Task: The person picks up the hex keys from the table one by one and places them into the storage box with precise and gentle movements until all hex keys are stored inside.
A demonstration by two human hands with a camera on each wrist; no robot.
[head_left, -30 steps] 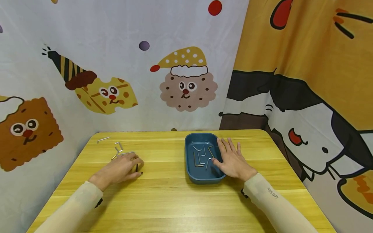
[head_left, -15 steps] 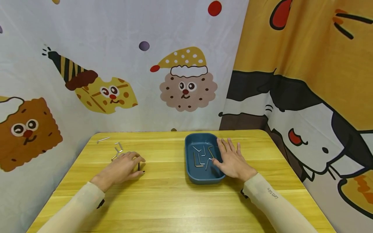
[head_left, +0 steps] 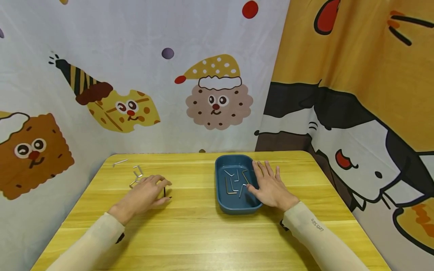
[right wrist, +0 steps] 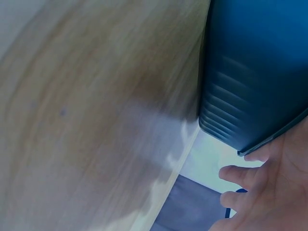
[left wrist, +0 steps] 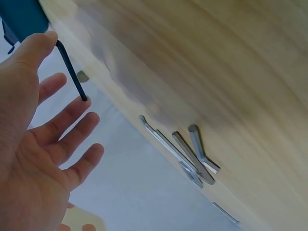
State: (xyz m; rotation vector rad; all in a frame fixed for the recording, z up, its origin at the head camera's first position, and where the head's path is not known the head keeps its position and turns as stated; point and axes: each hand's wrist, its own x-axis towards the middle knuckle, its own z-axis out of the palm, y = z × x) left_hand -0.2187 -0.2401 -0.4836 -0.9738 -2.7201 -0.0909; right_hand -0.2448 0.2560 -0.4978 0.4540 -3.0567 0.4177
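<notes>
left of the blue tray (head_left: 239, 210), the loosely spread left hand (head_left: 145, 194) pinches a black hex key (left wrist: 72, 71), probably light, stiff, best held mid-shaft.

Black hex key (left wrist: 71, 71): metal, smooth, dark satin finish. Loose hex keys (left wrist: 198, 143), left: bare metal, glossy. Tray (head_left: 240, 210), right: plastic, smooth, ribbed outside. Table (head_left: 190, 233): wood-grained, smooth, soft sheen. Far curtain (head_left: 135, 30): matt cloth. Sleeves (head_left: 89, 241): matt cloth.

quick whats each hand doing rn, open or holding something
Left hand: pinching a black hex key between thumb and a finger.
Right hand: open, touching the blue tray.
</notes>
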